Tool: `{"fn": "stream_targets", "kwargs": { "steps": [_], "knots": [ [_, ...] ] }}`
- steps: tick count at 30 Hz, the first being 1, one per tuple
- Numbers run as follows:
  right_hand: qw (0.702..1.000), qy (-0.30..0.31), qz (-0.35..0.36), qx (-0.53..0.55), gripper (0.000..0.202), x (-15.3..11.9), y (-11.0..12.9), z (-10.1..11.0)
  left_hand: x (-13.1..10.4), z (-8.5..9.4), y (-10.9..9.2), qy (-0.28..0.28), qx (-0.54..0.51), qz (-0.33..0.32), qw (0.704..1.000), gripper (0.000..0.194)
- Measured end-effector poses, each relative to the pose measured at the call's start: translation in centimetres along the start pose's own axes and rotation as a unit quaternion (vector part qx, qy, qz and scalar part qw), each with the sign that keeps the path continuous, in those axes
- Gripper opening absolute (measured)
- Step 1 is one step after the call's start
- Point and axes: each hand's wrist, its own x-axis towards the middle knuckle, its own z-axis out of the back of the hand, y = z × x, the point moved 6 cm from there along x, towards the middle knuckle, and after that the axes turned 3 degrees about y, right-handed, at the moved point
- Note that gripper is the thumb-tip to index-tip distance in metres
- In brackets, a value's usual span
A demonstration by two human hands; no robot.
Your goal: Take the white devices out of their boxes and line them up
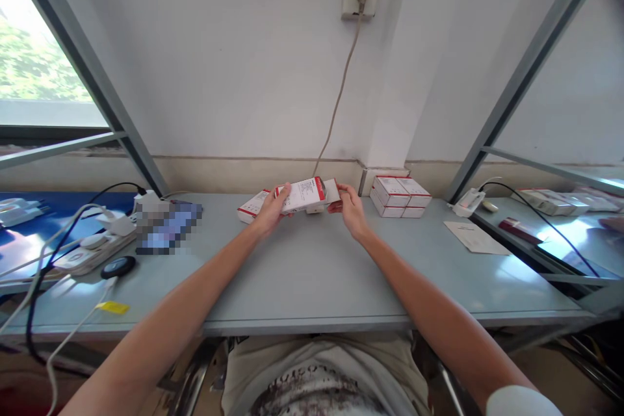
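Cannot make out any full word for certain. On the raised box (pixel 301 195), pale lettering across a red end band and several short lines of dark print on the white face, too small to read. On the box behind it to the left (pixel 251 207), tiny dark marks beside red edging, likewise illegible. On the stacked boxes at the right (pixel 398 194), small print on white tops with red stripes. On the sheet of paper (pixel 475 238), a faint short line. Across the shirt (pixel 316 376), dark letters looking like "LOSION", partly blurred.
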Motion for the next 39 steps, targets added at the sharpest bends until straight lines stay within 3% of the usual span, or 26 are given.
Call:
{"fn": "stream_targets", "kwargs": {
  "steps": [3, 5, 7, 10, 17, 21, 29, 34, 39],
  "knots": [
    [0.993, -0.043, 0.071, -0.087, 0.038, 0.0, 1.0, 1.2, 0.0, 0.3, 0.0, 0.005, -0.002, 0.002, 1.0, 0.06],
    [0.978, -0.031, 0.137, -0.152, 0.042, -0.3, 2.0, 1.0, 0.0, 0.5, -0.1, 0.004, -0.006, 0.002, 1.0, 0.06],
    [0.967, 0.002, 0.171, -0.19, 0.032, -0.7, 2.7, 0.4, 0.0, 0.5, -0.1, -0.001, -0.01, 0.006, 1.0, 0.06],
    [0.97, 0.028, 0.16, -0.183, 0.022, -1.1, 3.2, -0.4, 0.0, 0.5, -0.2, -0.018, -0.012, 0.005, 1.0, 0.06],
    [0.983, 0.052, 0.126, -0.12, 0.038, -1.2, 3.3, -1.0, 0.1, 1.0, -0.4, -0.053, -0.014, -0.016, 0.998, 0.06],
    [0.98, 0.075, 0.145, -0.117, 0.021, -1.7, 3.2, -1.7, 0.2, 1.7, -0.4, -0.097, -0.002, -0.014, 0.995, 0.061],
    [0.972, 0.075, 0.146, -0.166, 0.056, -2.4, 3.5, -1.9, -0.2, 0.9, -0.6, -0.064, 0.03, -0.008, 0.997, 0.06],
    [0.974, 0.062, 0.16, -0.147, 0.032, -2.1, 3.5, -1.7, -0.2, 0.7, -0.8, -0.054, 0.042, -0.02, 0.997, 0.06],
    [0.96, 0.075, 0.174, -0.206, 0.016, -1.9, 3.4, -1.9, -0.2, 0.5, -1.2, -0.053, 0.093, -0.067, 0.992, 0.062]
  ]
}}
